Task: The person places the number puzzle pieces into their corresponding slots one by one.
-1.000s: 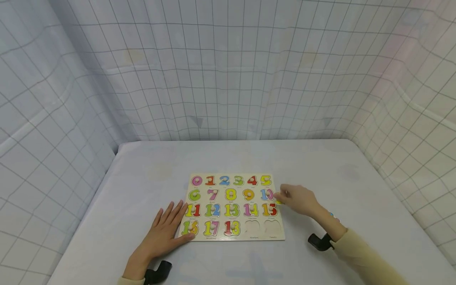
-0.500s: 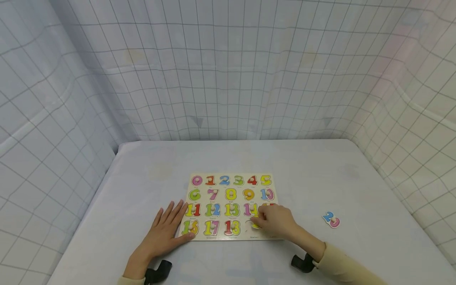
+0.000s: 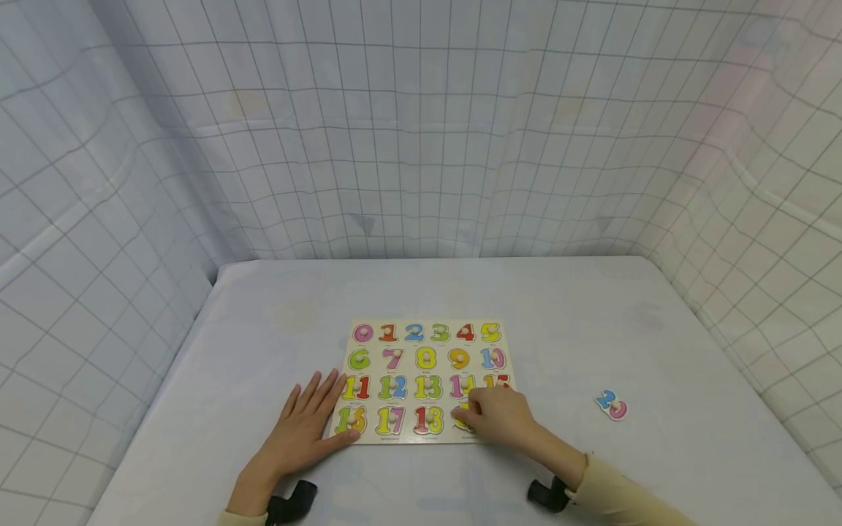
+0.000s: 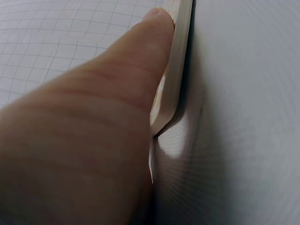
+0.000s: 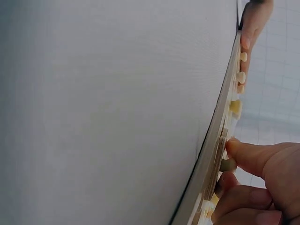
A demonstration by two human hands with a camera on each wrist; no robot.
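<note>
A wooden number puzzle board (image 3: pixel 408 441) lies on the table, its knobbed number pieces set in rows. My left hand (image 3: pixel 299 431) rests spread over the board's lower left corner and left edge; its thumb (image 4: pixel 145 51) lies along the corner in the left wrist view. At the bottom row, right of the 18, my right hand (image 3: pixel 503 416) holds a partly hidden yellow number piece (image 3: pixel 463 424). In the right wrist view, thumb and fingers are around the piece's knob (image 5: pixel 228 165), and the piece's edge stands a little above the board surface. The lower right corner is hidden.
A blue and pink number 20 piece (image 3: pixel 612 405) with a knob lies on the white tablecloth (image 3: pixel 579 329) to the right of the board. Grid-patterned curtains (image 3: pixel 434 131) enclose the table at the back and both sides.
My right hand has moved left and toward me from the board's right edge to the bottom row, carrying the yellow piece. The 20 piece came into full view. My left hand stayed put.
</note>
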